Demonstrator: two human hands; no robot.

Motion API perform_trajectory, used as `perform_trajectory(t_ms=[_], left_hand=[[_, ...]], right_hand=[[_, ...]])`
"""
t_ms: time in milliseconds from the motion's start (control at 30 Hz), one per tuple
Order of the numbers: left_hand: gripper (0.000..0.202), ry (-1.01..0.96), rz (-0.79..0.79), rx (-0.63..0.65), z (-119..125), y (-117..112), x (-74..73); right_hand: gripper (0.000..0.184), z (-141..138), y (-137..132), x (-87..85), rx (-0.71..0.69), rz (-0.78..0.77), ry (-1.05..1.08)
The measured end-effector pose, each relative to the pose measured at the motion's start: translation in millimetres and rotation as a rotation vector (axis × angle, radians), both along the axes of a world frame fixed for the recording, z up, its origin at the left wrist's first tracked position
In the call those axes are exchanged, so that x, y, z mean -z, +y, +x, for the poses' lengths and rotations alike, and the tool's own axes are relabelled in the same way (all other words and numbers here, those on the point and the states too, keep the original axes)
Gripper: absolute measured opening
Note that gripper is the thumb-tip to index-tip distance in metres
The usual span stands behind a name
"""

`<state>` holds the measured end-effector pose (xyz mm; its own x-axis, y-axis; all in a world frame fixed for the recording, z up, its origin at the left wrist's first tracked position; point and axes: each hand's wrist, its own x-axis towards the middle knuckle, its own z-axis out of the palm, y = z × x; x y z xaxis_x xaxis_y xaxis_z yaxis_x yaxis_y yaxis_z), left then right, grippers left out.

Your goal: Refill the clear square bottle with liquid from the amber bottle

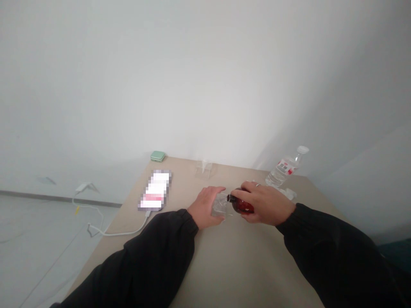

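Together, the left hand (204, 207) clamps a clear cup (221, 205), the right hand (265, 203) a brown bottle (243, 203) lying nearly level, neck (230, 198) at nine o'clock.

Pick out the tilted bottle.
The dark red bottle, tipped on its side in the right hand, neck at a clear cup. The clear water bottle stands upright farther off, touched by neither hand.

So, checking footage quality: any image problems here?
Head view: flat light, faint shadows; the wide lens bends the table edges; the brown bottle in the right hand shows a highlight; the clear cup in the left hand barely stands out; the phone is mosaic-blurred.
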<state>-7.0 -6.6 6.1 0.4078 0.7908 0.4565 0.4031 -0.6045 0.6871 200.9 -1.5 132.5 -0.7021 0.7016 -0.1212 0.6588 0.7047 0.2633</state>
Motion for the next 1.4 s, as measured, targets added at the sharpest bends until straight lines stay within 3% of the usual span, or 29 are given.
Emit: perform_trajectory(t_ms=[1400], left_hand=[[0.085, -0.01, -0.002, -0.014, 0.8, -0.5, -0.7]], right_hand=[[0.047, -1.9, 0.3, -0.8, 0.006, 0.008, -0.016]])
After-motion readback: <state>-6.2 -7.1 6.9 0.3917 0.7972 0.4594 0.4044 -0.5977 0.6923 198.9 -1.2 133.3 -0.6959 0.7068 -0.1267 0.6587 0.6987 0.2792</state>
